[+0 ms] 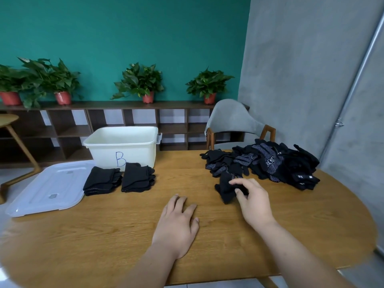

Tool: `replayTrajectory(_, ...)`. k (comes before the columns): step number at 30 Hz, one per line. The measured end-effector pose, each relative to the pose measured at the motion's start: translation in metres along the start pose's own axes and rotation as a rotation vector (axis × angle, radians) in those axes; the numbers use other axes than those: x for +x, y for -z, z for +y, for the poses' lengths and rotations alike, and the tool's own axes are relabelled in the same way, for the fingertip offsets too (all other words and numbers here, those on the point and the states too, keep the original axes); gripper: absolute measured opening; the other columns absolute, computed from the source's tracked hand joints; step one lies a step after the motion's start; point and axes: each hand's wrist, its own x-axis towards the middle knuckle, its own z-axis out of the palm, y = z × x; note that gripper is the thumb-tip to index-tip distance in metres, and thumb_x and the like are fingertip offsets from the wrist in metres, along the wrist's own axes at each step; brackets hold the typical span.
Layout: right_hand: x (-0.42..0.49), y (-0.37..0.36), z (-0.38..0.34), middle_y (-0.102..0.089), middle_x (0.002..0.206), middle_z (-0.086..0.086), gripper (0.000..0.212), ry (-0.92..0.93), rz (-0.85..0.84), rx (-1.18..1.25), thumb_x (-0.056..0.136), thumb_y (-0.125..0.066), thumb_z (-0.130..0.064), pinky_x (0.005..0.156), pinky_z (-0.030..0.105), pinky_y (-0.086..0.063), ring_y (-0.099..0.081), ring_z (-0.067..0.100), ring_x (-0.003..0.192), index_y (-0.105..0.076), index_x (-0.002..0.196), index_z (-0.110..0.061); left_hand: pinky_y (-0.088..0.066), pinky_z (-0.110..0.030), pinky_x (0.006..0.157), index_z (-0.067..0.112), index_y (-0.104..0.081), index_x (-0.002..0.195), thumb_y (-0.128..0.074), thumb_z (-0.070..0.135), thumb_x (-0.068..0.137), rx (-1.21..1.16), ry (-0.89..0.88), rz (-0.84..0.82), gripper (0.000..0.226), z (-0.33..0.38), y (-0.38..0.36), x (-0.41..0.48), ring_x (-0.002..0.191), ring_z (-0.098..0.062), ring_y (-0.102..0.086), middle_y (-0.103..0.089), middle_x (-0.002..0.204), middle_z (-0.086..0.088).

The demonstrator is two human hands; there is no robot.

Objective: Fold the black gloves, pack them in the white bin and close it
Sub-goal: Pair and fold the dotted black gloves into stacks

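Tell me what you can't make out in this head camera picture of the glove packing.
Head view only:
- White bin floor: hidden by its own front wall, so contents unknown.
- Loose glove pile: count unclear, gloves overlap.
- Glove at the right hand: partly covered by that hand.
- Label print on the pile: too small to read.

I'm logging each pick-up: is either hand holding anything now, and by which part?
The right hand pinches a black glove at its near right edge. The left hand lies flat on the table, holding nothing.
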Motion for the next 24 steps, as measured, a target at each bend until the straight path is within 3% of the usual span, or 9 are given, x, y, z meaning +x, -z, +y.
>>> replayTrajectory(4,0.024,0.024,-0.041,-0.071,0.101,-0.015,0.053,0.011,-0.078,0.133,0.091,-0.07,0.002,0.078,0.008,-0.047,-0.064,0.001,0.089,-0.071,0.117,-0.044,-0.009,-0.04,0.132,0.036,-0.028,0.163,-0.025,0.055,0.109,-0.008,0.008,0.026,0.057,0.001,0.001,-0.003,0.16,-0.022,0.006,-0.005,0.175,0.001)
replayTrajectory(7,0.046,0.04,-0.062,-0.077,0.099,-0.015,0.057,-0.004,-0.193,0.186,0.09,-0.069,0.0,0.077,0.02,-0.05,-0.058,0.006,0.077,-0.065,0.125,-0.044,-0.009,-0.039,0.132,0.036,-0.026,0.164,-0.026,0.054,0.109,-0.017,0.011,0.043,0.057,0.003,0.002,-0.004,0.161,-0.022,0.006,-0.001,0.175,0.001)
replayTrajectory(10,0.062,0.048,-0.072,-0.078,0.094,-0.017,0.047,-0.015,-0.29,0.221,0.092,-0.07,0.0,0.079,0.02,-0.05,-0.06,-0.003,0.07,-0.069,0.125,-0.033,-0.01,-0.04,0.132,0.036,-0.026,0.163,-0.026,0.054,0.109,-0.012,0.015,0.048,0.057,0.003,0.002,-0.004,0.161,-0.021,0.003,-0.003,0.175,0.001)
replayTrajectory(13,0.073,0.05,-0.075,-0.074,0.083,-0.025,0.04,0.006,-0.244,0.13,0.092,-0.073,-0.003,0.074,0.015,-0.048,-0.057,-0.006,0.065,-0.074,0.12,-0.031,-0.013,-0.041,0.132,0.036,-0.025,0.163,-0.026,0.054,0.109,-0.01,0.018,0.042,0.057,0.002,0.001,-0.004,0.16,-0.021,0.001,-0.005,0.173,0.003)
replayTrajectory(15,0.078,0.05,-0.076,-0.076,0.098,-0.021,0.039,0.027,-0.146,0.118,0.092,-0.075,-0.005,0.084,0.019,-0.052,-0.064,-0.006,0.081,-0.075,0.12,-0.033,-0.015,-0.041,0.131,0.036,-0.025,0.163,-0.025,0.054,0.109,-0.012,0.014,0.04,0.057,0.001,0.001,-0.004,0.16,-0.021,0.0,-0.005,0.173,0.003)
replayTrajectory(17,0.077,0.052,-0.081,-0.075,0.107,-0.019,0.037,0.061,-0.039,0.161,0.094,-0.074,-0.006,0.089,0.015,-0.052,-0.067,-0.003,0.098,-0.075,0.119,-0.034,-0.015,-0.04,0.131,0.035,-0.025,0.163,-0.025,0.054,0.109,-0.014,0.011,0.04,0.058,0.002,0.001,-0.004,0.159,-0.02,-0.001,-0.006,0.172,0.003)
replayTrajectory(20,0.067,0.05,-0.088,-0.075,0.106,-0.022,0.033,0.136,0.036,0.205,0.095,-0.071,-0.002,0.089,0.008,-0.05,-0.066,-0.007,0.101,-0.077,0.114,-0.029,-0.015,-0.039,0.131,0.034,-0.026,0.163,-0.026,0.053,0.109,-0.011,0.007,0.046,0.058,0.001,0.002,-0.003,0.158,-0.019,-0.002,-0.009,0.171,0.002)
replayTrajectory(22,0.053,0.042,-0.08,-0.075,0.104,-0.023,0.035,0.195,0.011,0.117,0.092,-0.071,0.0,0.093,0.011,-0.05,-0.067,-0.006,0.102,-0.078,0.106,-0.031,-0.015,-0.038,0.131,0.034,-0.027,0.163,-0.027,0.053,0.108,-0.015,0.006,0.047,0.058,0.001,0.002,-0.003,0.158,-0.019,-0.003,-0.01,0.171,0.002)
replayTrajectory(24,0.034,0.029,-0.055,-0.073,0.102,-0.024,0.039,0.246,-0.159,-0.051,0.086,-0.071,-0.001,0.096,0.017,-0.051,-0.067,-0.005,0.102,-0.075,0.102,-0.036,-0.017,-0.038,0.13,0.033,-0.028,0.162,-0.027,0.053,0.108,-0.016,0.003,0.05,0.058,0.0,0.001,-0.003,0.158,-0.019,-0.004,-0.012,0.17,0.002)
